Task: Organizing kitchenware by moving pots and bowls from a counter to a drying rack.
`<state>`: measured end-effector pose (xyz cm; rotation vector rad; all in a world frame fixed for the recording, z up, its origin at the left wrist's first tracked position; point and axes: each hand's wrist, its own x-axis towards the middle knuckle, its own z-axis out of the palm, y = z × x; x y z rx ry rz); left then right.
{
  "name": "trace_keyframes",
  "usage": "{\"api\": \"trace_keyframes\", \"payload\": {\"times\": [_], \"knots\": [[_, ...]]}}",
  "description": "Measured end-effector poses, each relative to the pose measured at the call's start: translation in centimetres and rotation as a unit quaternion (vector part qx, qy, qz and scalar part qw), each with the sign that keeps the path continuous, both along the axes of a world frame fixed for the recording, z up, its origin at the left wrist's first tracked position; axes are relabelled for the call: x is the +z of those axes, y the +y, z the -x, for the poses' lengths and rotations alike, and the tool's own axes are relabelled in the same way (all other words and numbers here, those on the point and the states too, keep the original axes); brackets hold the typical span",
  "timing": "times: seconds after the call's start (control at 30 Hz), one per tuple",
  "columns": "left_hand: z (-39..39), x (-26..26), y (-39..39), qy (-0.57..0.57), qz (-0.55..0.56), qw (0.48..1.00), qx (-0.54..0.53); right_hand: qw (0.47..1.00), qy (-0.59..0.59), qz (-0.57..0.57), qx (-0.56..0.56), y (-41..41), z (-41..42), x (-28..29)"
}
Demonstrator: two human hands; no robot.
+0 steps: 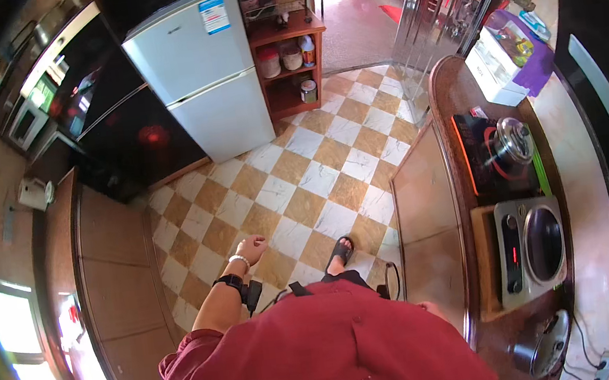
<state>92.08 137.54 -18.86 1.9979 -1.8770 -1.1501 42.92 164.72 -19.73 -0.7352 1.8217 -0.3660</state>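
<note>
My left hand [252, 248] hangs over the checkered tile floor [304, 190], its fingers loosely curled, and no object shows in it. A beaded bracelet and a black wrist device are on that arm. On the right, only a small part of my right hand or wrist [430, 306] shows beside the red shirt, near the counter's cabinet; its fingers are hidden. One foot in a dark sandal [343, 248] stands on the tiles ahead of my body.
The right counter [443, 95] bears a black cooktop [474, 170] with a lidded glass pot [513, 141], and a silver electric stove [512, 256]. Ahead stand a fridge [216, 59], a wooden shelf [287, 34] with jars and a glass door [415, 25]. Another counter [59, 240] runs along the left.
</note>
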Motion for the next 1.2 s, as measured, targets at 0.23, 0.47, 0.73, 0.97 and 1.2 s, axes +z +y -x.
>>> {"api": "trace_keyframes", "payload": {"times": [0.23, 0.47, 0.73, 0.97, 1.2], "knots": [[2.7, -2.0, -11.8, -0.029, -0.152, 0.984, -0.085, 0.996, -0.031, 0.061, 0.061, -24.3, 6.0, 1.3], [2.2, -4.9, -23.6, 0.094, -0.248, 0.933, 0.243, 0.978, -0.063, 0.170, 0.098, -49.5, 9.6, 5.9], [3.9, -13.2, -50.6, -0.052, -0.263, 0.963, -0.010, 0.972, -0.147, 0.186, 0.012, -68.5, 11.1, 10.3], [22.6, -3.9, -75.1, -0.004, -0.019, 0.971, -0.237, 0.933, -0.190, 0.224, -0.209, -77.4, 16.6, 9.4], [38.1, -7.3, -91.9, 0.140, -0.139, 0.967, -0.164, 0.945, -0.171, 0.101, -0.259, -90.6, 25.7, 7.9]]}}
